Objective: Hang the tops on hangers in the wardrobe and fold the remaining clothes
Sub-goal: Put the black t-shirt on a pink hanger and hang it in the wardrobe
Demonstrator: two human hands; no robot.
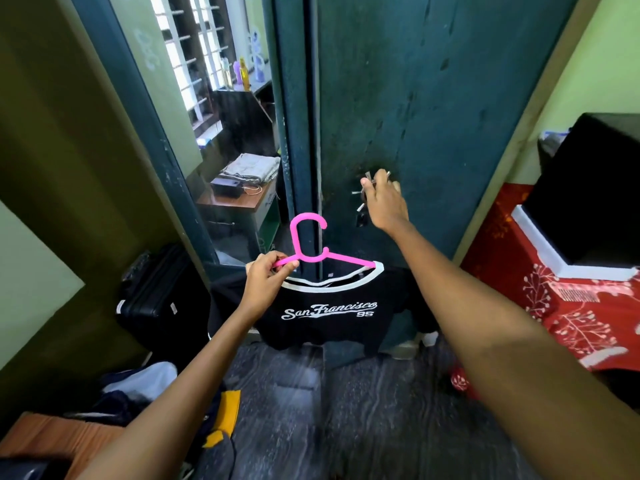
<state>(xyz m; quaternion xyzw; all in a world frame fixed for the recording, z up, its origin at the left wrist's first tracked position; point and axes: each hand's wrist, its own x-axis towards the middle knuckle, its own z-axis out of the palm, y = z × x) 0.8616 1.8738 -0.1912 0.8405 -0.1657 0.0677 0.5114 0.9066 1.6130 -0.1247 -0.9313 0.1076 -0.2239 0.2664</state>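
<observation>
Both hands were busy: my left hand (265,271) pinched the pink hanger (311,249) carrying the black top (329,313) low before the closed wardrobe (433,116), freeing my right hand (382,199) to grip its keys (367,188).

From my feed: both forearms bare, no sleeves in frame. Left hand (265,275) and right hand (384,202) carry no rings, watch or bands that I can see. Fingers (367,183) ungloved, nails short.
</observation>
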